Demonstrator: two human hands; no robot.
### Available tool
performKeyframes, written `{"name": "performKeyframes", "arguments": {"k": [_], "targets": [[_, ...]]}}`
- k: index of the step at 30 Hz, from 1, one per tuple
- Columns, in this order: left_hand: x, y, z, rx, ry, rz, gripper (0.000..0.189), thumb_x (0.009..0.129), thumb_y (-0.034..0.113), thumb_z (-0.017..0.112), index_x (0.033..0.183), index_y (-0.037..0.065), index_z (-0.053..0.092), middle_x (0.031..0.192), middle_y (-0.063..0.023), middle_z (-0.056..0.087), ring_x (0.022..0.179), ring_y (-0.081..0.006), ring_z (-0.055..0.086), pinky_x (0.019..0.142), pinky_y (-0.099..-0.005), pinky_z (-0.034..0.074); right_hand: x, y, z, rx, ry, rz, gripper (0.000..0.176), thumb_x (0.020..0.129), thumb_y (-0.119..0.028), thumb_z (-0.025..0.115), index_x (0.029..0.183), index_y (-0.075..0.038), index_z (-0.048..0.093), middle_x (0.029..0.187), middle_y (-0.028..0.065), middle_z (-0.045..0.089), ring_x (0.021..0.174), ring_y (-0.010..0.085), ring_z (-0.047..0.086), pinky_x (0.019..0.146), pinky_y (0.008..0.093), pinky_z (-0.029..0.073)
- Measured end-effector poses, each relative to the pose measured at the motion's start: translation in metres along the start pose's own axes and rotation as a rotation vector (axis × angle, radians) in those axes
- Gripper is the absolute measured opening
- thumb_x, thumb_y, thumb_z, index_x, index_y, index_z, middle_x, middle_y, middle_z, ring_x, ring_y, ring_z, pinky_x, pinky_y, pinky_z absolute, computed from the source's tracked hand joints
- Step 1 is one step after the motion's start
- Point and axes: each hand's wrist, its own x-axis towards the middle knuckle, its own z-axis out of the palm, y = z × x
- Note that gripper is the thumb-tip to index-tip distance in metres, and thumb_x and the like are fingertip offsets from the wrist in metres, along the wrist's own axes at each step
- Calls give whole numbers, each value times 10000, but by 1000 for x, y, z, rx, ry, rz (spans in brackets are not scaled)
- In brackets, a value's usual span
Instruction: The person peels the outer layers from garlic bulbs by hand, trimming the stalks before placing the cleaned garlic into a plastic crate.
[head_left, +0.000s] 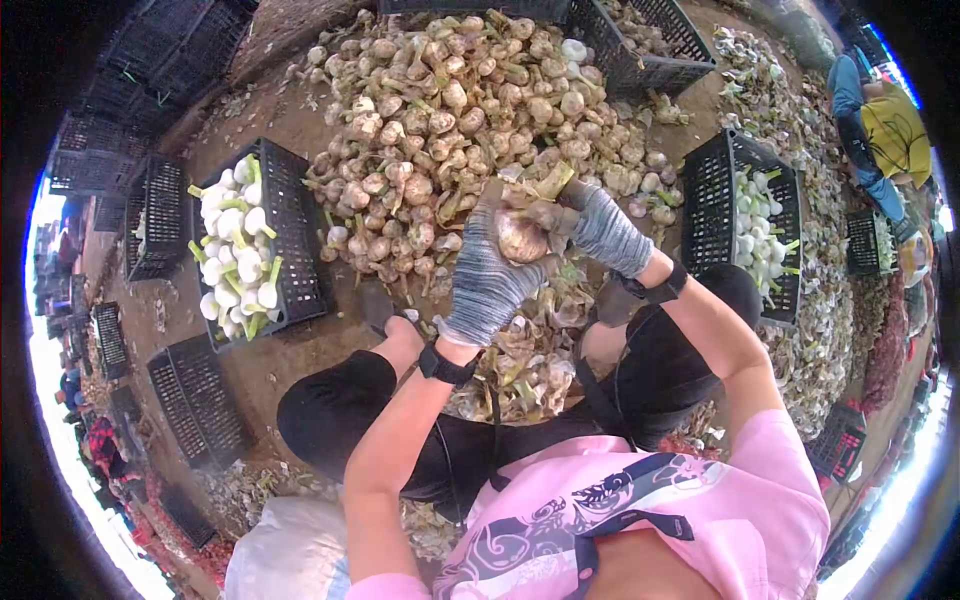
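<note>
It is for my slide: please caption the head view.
Gloved left hand and right hand at a bulb, before a garlic heap, between crates of white bulbs.

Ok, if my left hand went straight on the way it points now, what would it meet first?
Past the garlic bulb it holds, the left hand would probably meet the garlic pile first, though the height between them is unclear.
</note>
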Motion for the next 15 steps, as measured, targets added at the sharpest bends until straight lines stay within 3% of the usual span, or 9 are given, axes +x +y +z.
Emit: {"name": "performKeyframes", "arguments": {"k": [2,4,6,8,10,12,13,14,15], "targets": [[-1,-1,-3,-112,-4,-49,867,569,136,797,1253,-22,289,1134,-131,453,1026,-217,476,899,-310,413,0,2,-3,130,-31,76,331,816,-234,609,1043,-1,543,835,48,605,780,86,538,697,256,457],[0,-2,2,-330,16,-127,803,592,129,784,1238,14,321,1141,-106,454,1014,-199,487,875,-304,431,3,6,-7,41,-29,-219,317,814,-225,609,1026,4,554,828,38,608,755,63,539,672,241,460],[1,-1,1,-550,39,-202,740,616,123,770,1224,51,353,1147,-80,456,1002,-182,497,851,-298,449,0,4,-10,37,-36,-122,290,814,-208,606,1010,2,567,839,36,612,741,53,539,671,235,461],[0,0,-7,-687,79,-210,683,641,240,780,1152,28,380,1071,-75,471,976,-153,492,852,-301,446,1,6,-9,197,-31,-105,292,810,-203,609,1017,-1,565,839,33,613,742,52,536,662,235,464],[0,1,-9,-534,109,-186,608,701,282,733,1144,32,399,1030,-65,495,895,-143,522,811,-283,459,0,2,-10,160,-70,-50,274,801,-184,611,1003,-4,565,836,27,609,737,55,533,643,234,467],[0,17,-13,-681,124,-395,488,774,330,657,1099,32,448,936,-44,532,805,-124,537,719,-252,473,1,2,-9,148,-171,21,266,783,-171,611,984,-3,564,799,19,606,723,69,535,631,244,470],[6,4,-17,-478,147,-271,388,835,393,556,1012,52,505,876,-22,550,769,-76,532,608,-200,457,-4,6,4,148,-140,-92,259,773,-167,599,972,-6,560,728,37,605,674,89,545,619,258,467],[12,1,-20,-850,113,-456,441,821,500,509,898,68,556,771,-12,578,641,-45,535,477,-166,419,-6,9,7,-122,-170,28,278,761,-173,596,984,-12,554,686,88,603,623,139,553,605,284,463],[19,6,-27,-879,95,-616,465,807,530,502,864,73,566,697,-9,574,541,-54,511,416,-175,392,-9,8,11,-236,-133,-92,276,753,-169,594,979,-16,553,690,113,599,618,177,559,601,300,461]]}}
